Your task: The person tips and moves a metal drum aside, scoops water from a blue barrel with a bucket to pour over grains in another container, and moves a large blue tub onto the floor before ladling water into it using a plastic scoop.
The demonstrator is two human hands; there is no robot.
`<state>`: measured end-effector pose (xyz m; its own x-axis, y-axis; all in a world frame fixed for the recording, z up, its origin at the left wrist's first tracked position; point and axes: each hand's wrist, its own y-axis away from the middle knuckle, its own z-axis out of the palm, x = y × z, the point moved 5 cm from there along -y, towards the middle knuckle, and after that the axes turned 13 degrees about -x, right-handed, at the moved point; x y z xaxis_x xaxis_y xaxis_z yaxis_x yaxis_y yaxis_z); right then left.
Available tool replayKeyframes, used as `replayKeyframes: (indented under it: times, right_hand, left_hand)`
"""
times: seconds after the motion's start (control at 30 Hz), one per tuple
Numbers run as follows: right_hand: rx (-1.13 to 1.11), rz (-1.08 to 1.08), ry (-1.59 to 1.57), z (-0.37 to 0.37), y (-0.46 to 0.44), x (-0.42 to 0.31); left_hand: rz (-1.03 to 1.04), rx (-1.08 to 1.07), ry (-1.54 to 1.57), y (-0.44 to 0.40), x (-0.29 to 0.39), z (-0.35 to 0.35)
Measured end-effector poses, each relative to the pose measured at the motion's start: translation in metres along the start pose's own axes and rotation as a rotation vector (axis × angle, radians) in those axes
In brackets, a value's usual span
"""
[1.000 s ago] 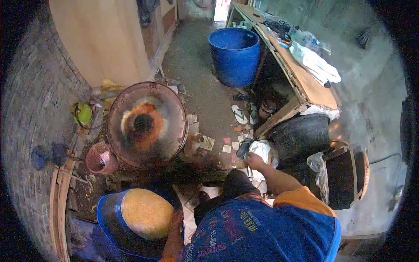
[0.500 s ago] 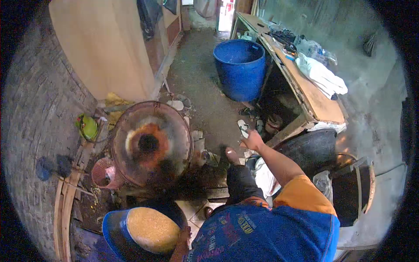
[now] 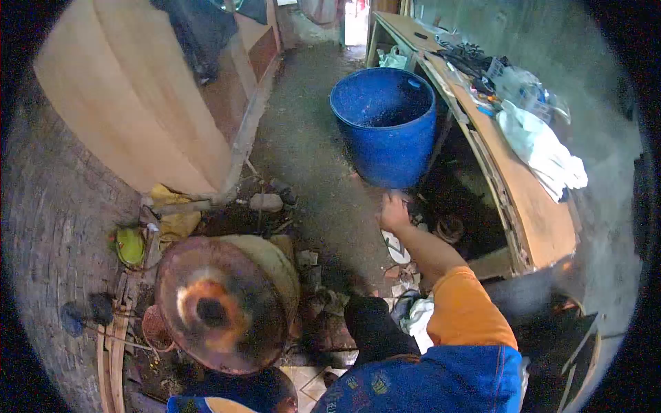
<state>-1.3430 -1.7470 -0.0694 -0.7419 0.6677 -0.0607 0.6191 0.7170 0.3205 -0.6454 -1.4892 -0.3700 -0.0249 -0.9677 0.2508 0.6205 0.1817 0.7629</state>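
Reaches farther forward than before, bringing right hand point(image 3: 394, 212) nearer round blue plastic barrel point(image 3: 384, 153) on floor point(image 3: 296, 151) beside brown wooden worktop point(image 3: 547, 234); cannot tell state of either grip, with left hand point(image 3: 288, 405) barely visible.

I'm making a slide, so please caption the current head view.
The right hand stretched forward near a white sandal, with an open blue barrel beyond and a rust-stained drum at left.

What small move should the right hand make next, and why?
Perhaps the right hand should reach forward to the blue barrel: the hand appears to hold nothing, and the barrel stands upright just beyond it in this view.
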Motion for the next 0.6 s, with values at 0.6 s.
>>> replayKeyframes:
  times: [0.6]
  right_hand:
    - [-0.045, 0.14, 0.5, -0.137, -0.328, 0.037]
  left_hand:
    - [-0.287, 0.189, -0.572, -0.053, 0.005, 0.136]
